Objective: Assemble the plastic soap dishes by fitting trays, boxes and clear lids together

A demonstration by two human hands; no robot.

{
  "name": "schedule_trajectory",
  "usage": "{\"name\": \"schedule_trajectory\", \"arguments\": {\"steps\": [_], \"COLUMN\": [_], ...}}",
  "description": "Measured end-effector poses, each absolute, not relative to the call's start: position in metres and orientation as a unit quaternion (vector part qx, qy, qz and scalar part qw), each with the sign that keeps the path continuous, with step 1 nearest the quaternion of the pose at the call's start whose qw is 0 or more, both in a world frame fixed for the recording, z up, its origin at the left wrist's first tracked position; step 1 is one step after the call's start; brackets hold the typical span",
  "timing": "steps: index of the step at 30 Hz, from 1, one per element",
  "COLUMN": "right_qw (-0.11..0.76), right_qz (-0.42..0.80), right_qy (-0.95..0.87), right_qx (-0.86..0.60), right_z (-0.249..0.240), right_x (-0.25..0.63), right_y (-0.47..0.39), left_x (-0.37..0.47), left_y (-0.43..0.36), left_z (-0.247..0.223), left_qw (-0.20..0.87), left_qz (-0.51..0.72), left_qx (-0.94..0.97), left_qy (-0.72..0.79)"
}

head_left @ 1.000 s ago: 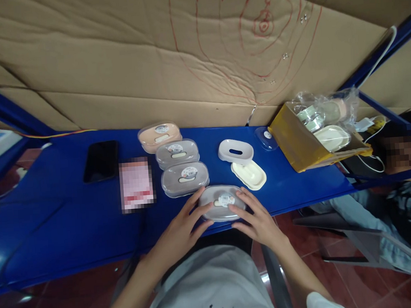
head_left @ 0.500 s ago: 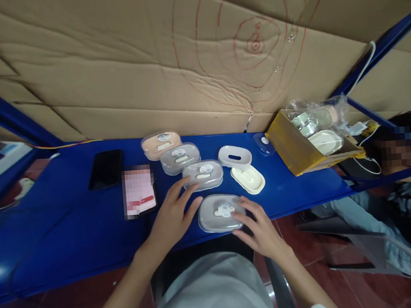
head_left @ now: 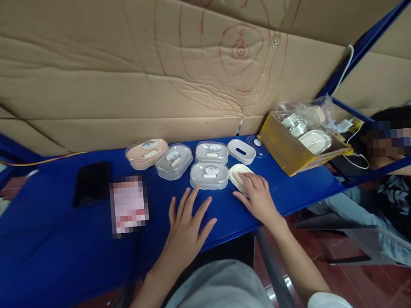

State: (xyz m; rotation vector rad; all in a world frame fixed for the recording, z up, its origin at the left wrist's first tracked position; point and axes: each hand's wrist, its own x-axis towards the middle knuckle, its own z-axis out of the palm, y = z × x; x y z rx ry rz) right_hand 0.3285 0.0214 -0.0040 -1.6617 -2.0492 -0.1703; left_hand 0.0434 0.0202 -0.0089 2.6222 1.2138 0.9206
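My left hand (head_left: 187,228) has its fingers spread over the blue table, fingertips near the front grey soap box (head_left: 210,175) with a clear lid. My right hand (head_left: 259,197) rests with bent fingers on the cream dish (head_left: 238,174); the thumb is apart and whether it grips cannot be made out. Behind the front box stands another grey box (head_left: 211,150). To its left are a third grey box (head_left: 174,162) and a peach one (head_left: 145,155). A white tray with an oval slot (head_left: 248,155) lies behind the cream dish, beside a clear lid (head_left: 259,146).
A yellow-edged carton (head_left: 286,148) with wrapped dishes stands at the right back. A black phone (head_left: 90,183) and a blurred-out screen (head_left: 129,204) lie at the left. Cardboard (head_left: 116,85) walls the back. Another person (head_left: 398,197) sits at the right.
The grey box between my hands has moved back beside the others, and the grey boxes are rearranged. My right hand has gone from that box to the cream dish. The camera view has shifted.
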Motion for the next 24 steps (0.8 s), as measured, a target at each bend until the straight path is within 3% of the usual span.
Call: {"name": "schedule_trajectory", "arguments": {"steps": [7, 11, 14, 16, 19, 24], "right_qw": [0.227, 0.227, 0.245, 0.207, 0.207, 0.249], "right_qz": [-0.007, 0.083, 0.015, -0.052, -0.072, -0.085], "right_qy": [-0.772, -0.834, -0.797, -0.763, -0.741, -0.716], "right_qx": [-0.594, -0.497, -0.552, -0.610, -0.634, -0.646], "right_z": [-0.009, 0.007, 0.014, 0.014, 0.009, -0.002], "right_x": [0.357, 0.352, 0.363, 0.375, 0.390, 0.402], "right_y": [-0.067, -0.050, 0.011, 0.056, 0.098, 0.059], "left_x": [0.052, 0.050, 0.038, 0.027, 0.008, -0.005], "left_y": [0.005, 0.000, -0.002, -0.005, -0.012, -0.023], "left_z": [-0.015, -0.020, -0.019, -0.018, -0.017, -0.024], "left_qw": [0.092, 0.069, 0.053, 0.046, 0.030, 0.052], "left_qz": [0.273, 0.259, 0.251, 0.253, 0.274, 0.330], "left_qx": [0.896, 0.918, 0.918, 0.911, 0.897, 0.861], "left_qy": [0.337, 0.293, 0.302, 0.322, 0.344, 0.383]}}
